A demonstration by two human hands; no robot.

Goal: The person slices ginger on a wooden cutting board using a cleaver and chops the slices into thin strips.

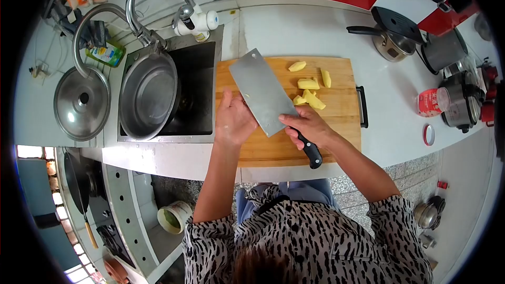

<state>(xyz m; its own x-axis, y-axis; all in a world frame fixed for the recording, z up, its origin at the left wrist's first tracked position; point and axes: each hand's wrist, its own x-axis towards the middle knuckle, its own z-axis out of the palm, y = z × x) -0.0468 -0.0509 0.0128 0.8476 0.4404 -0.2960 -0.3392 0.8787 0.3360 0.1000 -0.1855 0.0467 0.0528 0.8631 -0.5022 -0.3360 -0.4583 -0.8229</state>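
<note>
My right hand (306, 126) is closed round a cleaver (263, 92) where the blade meets its black handle. The broad blade lies flat to view, its far end pointing up and left, with a small yellow bit stuck on it. At the blade's left edge is my left hand (235, 118), palm up and thumb stretched out; its other fingers are partly hidden by the blade. Beneath both hands is a wooden cutting board (331, 142). Several peeled yellow chunks, perhaps potato, lie on the board right of the blade, among them one wedge (326, 78).
A metal basin (150, 94) sits in the sink (205, 73) on the left, under a curved faucet (131, 10). Farther left lies a pot lid (82, 103). A saucepan (392, 47), a red-labelled jar (431, 102) and a rice cooker (463, 102) stand on the right.
</note>
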